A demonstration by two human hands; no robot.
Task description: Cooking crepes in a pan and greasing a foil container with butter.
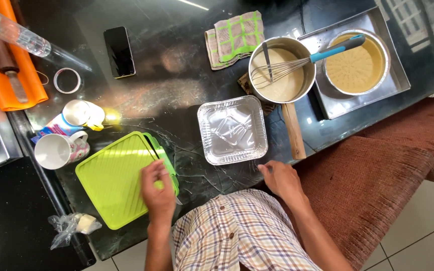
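Head view, near to far. At lower centre, the left hand [157,193] is resting on the right edge of the flat lime-green ribbed plastic container lid [119,178], fingers [151,170] curled over its rim and gripping it, apparently steadying it on the dark glossy surface [177,75]. The right hand [282,179] is lying open and empty on the surface edge, just below the square silver foil tray [232,130]. Two white mugs [66,135] are lying at middle left. Farther up, a steel saucepan of pale batter [282,70] is holding a blue-handled whisk [302,60], its wooden handle pointing towards the person. A round pastry-lined tin [356,62] is sitting in a steel tray [357,98] at upper right.
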